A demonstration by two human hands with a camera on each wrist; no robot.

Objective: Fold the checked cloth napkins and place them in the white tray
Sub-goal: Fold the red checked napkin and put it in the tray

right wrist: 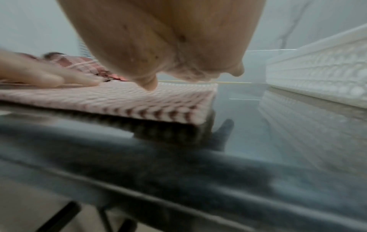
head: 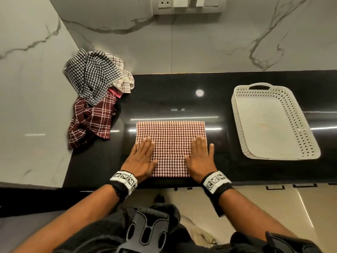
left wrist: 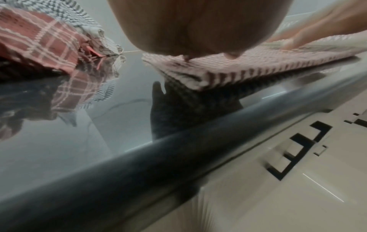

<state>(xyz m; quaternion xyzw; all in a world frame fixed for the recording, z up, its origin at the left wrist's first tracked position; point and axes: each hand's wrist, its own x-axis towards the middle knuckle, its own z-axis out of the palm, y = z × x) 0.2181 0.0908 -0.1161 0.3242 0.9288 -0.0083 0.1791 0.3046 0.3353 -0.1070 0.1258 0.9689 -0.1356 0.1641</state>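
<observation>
A: What are the hands doing?

B: Both lie flat, fingers straight, pressing the folded red napkin (head: 171,143). The left hand (head: 141,157) covers its near left corner, the right hand (head: 199,157) its near right corner. Neither is curled round anything.

A: And the napkin itself?

B: It lies flat on the black counter (head: 182,92), close to the counter's front edge, between the pile and the tray.

A: The tray?

B: The white tray (head: 240,139) sits on the counter, right of the napkin and apart from it.

A: The pile?

B: Crumpled napkins (head: 94,99) are heaped left of the red one, in the counter's far left corner against the marble wall (head: 32,88): black check on top, maroon plaid below.
</observation>
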